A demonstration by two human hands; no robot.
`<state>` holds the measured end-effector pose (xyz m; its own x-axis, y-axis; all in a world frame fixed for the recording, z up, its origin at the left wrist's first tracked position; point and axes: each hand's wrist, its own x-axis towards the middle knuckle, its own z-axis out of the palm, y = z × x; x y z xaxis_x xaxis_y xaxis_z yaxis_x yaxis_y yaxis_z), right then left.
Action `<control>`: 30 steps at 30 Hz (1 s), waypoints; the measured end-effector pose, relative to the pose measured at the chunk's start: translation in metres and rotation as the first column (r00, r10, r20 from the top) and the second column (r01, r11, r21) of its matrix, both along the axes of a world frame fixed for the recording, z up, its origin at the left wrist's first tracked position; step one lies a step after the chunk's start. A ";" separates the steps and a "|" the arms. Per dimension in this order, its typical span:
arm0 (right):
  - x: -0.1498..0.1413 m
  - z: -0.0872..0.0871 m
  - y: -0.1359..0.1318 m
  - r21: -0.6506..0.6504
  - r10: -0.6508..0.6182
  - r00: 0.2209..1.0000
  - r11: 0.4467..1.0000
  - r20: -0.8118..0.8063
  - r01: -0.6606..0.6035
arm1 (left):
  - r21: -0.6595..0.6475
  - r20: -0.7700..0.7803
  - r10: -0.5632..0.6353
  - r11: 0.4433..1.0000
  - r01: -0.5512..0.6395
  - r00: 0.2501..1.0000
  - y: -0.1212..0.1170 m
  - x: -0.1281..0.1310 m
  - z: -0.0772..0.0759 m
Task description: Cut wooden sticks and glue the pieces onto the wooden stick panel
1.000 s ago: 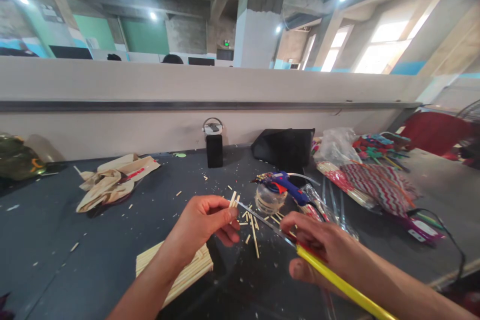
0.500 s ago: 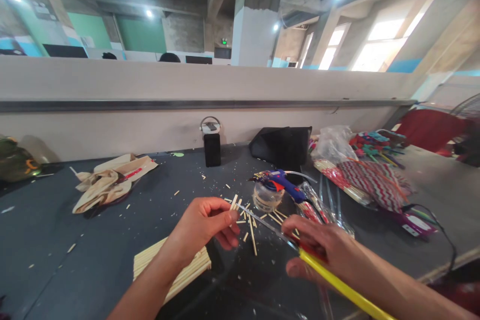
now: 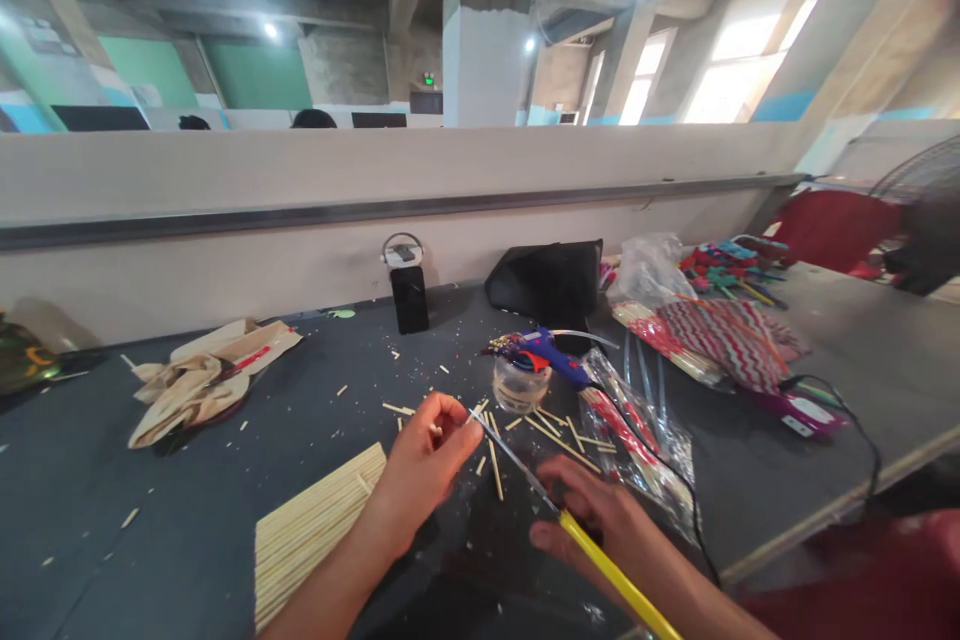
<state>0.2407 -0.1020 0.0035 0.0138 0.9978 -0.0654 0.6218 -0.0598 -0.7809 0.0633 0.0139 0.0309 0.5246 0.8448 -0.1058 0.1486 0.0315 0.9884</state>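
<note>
My left hand (image 3: 435, 445) is closed in a pinch, with the end of a short pale wooden stick (image 3: 478, 409) showing at its fingertips. My right hand (image 3: 600, 510) holds a tool (image 3: 611, 570) with a long yellow handle and a thin metal blade. The blade tip meets the stick by my left thumb; the grip is partly hidden behind the fingers. Beneath my left forearm lies a flat panel of sticks set side by side (image 3: 319, 525), with a short piece on top. Cut stick pieces (image 3: 551, 435) are scattered beyond my hands.
A blue glue gun (image 3: 559, 360) rests on a clear round container (image 3: 521, 387), its cord running right. Plastic-wrapped sticks (image 3: 626, 420) lie beside it. Farther back are a crumpled beige cloth (image 3: 214, 375), a black phone-like device (image 3: 409, 300) and a black case (image 3: 545, 282).
The view has shifted, so the table items sit further left. My left hand has moved off the stick panel, baring more of it. Both hands keep their grips.
</note>
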 end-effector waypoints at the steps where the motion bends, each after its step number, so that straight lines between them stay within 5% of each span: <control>1: 0.000 -0.003 -0.001 0.005 -0.003 1.000 1.000 -0.004 0.003 | 0.098 -0.060 -0.003 0.995 0.009 0.998 0.001 0.001 -0.002; 4: 0.001 -0.010 -0.001 0.025 0.003 1.000 1.000 -0.030 -0.002 | 0.395 -0.216 0.016 0.916 0.072 0.976 0.006 0.002 -0.008; 8: 0.000 -0.012 -0.001 0.045 0.000 0.998 0.999 -0.056 0.003 | 0.561 -0.301 0.057 0.818 0.129 0.952 0.010 0.001 -0.014; 30: -0.006 0.006 0.000 0.026 0.044 0.988 0.999 -0.145 -0.041 | 0.546 -0.406 -0.003 0.801 0.245 0.914 -0.021 0.013 -0.029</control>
